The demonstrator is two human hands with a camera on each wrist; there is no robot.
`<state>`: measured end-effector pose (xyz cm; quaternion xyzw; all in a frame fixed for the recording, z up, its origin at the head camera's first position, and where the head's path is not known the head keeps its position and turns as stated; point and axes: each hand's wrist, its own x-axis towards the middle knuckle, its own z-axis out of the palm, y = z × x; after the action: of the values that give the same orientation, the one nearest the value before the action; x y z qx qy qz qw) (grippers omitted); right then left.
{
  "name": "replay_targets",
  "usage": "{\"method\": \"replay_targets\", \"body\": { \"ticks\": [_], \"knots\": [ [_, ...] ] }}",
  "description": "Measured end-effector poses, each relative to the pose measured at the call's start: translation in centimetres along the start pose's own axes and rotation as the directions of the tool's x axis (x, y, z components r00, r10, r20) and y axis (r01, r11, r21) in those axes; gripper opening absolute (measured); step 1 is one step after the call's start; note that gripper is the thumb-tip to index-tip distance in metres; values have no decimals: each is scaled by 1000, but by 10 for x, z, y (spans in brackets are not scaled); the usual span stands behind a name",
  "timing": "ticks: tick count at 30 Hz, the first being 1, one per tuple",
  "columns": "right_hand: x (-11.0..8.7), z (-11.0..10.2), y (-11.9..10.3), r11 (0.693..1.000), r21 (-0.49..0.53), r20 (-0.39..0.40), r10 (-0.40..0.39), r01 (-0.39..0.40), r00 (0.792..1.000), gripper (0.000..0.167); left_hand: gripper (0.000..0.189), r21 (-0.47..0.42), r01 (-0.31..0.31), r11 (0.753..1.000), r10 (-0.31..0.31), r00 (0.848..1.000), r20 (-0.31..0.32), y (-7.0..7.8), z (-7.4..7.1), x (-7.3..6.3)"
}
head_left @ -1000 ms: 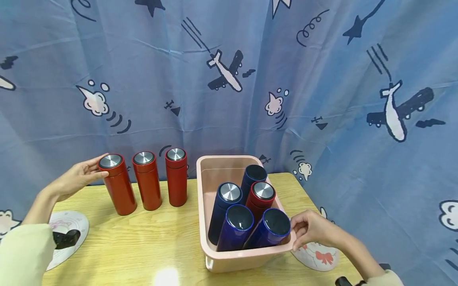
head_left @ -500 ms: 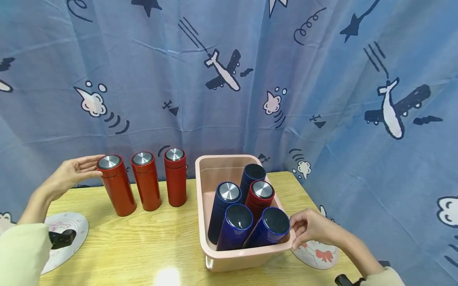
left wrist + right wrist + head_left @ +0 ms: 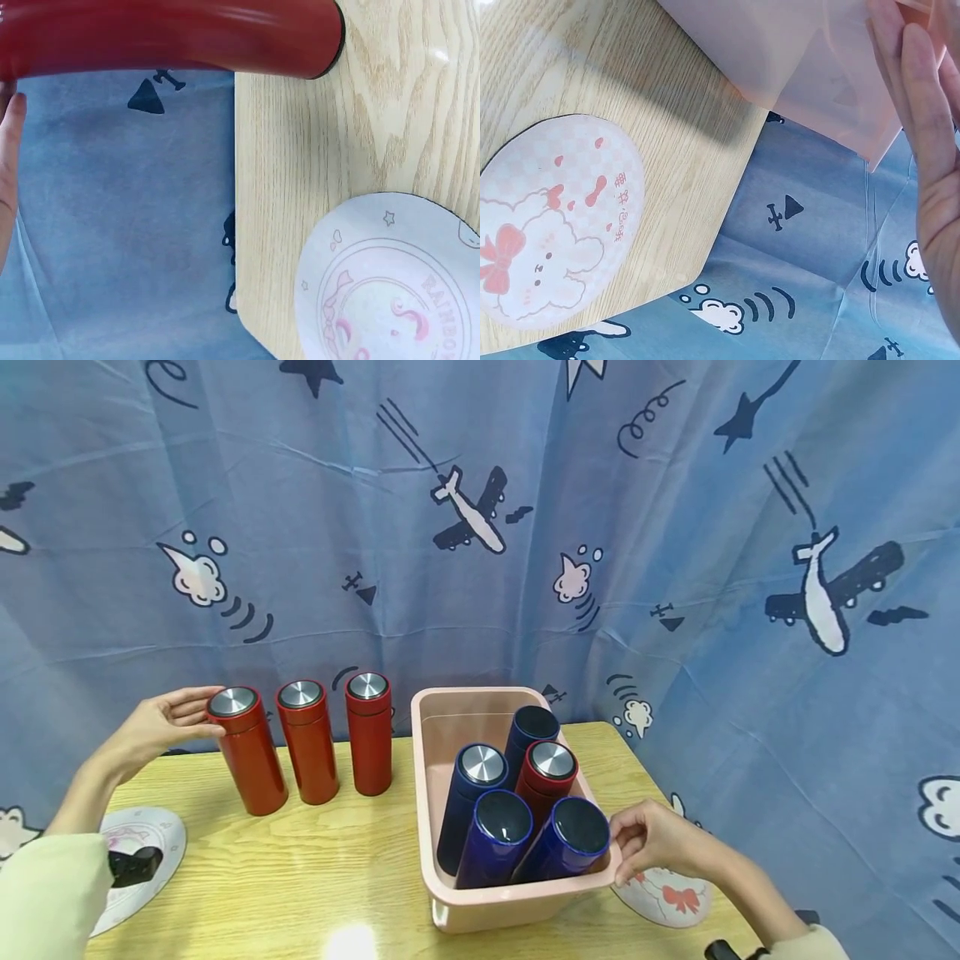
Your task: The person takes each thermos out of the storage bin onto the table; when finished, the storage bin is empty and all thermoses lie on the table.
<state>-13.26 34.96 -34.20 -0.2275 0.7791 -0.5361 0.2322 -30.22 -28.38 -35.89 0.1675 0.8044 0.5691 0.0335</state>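
Observation:
My left hand (image 3: pixel 161 727) holds the leftmost red thermos (image 3: pixel 253 768) near its silver-topped cap, fingers behind and thumb in front. The thermos stands on the table; the left wrist view shows its red body (image 3: pixel 187 34) with part of my hand at the edge. To its right stand another red thermos (image 3: pixel 311 752) and a third one (image 3: pixel 371 739). My right hand (image 3: pixel 656 839) pinches the right front rim of a pink plastic bin (image 3: pixel 495 914). Several blue thermoses (image 3: pixel 483 860) and one red thermos (image 3: pixel 536 783) lean inside; their lower parts are partly hidden.
A round white mat (image 3: pixel 168 835) lies under my left forearm, and another round mat (image 3: pixel 562 225) with a rabbit picture lies by my right arm. Behind the wooden table (image 3: pixel 300 877) hangs a blue patterned curtain (image 3: pixel 337 527).

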Motion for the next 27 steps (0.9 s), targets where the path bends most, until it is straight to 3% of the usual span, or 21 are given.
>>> {"method": "replay_targets", "body": {
  "ticks": [4, 7, 12, 18, 27],
  "knots": [
    [-1, 0, 0, 1000, 19, 4, -2, 2, 1000, 32, 44, 27, -34, 999, 34, 999, -2, -2, 1, 4],
    [-1, 0, 0, 1000, 22, 4, -2, 2, 1000, 32, 45, 30, -64, 998, 63, 997, 33, -4, 0, 7],
    [0, 1, 0, 1000, 22, 0, 3, -3, 1000, 32, 56, 26, -53, 998, 50, 995, 87, -6, -4, 7],
    [2, 1, 1, 1000, 28, 9, 0, 0, 1000, 32, 61, 15, -21, 1000, 20, 997, 75, -5, -12, -3],
    [2, 1, 1, 999, 33, 4, 8, -8, 1000, 34, 44, -42, -97, 994, 100, 991, 93, -7, -21, -20]
  ]
}}
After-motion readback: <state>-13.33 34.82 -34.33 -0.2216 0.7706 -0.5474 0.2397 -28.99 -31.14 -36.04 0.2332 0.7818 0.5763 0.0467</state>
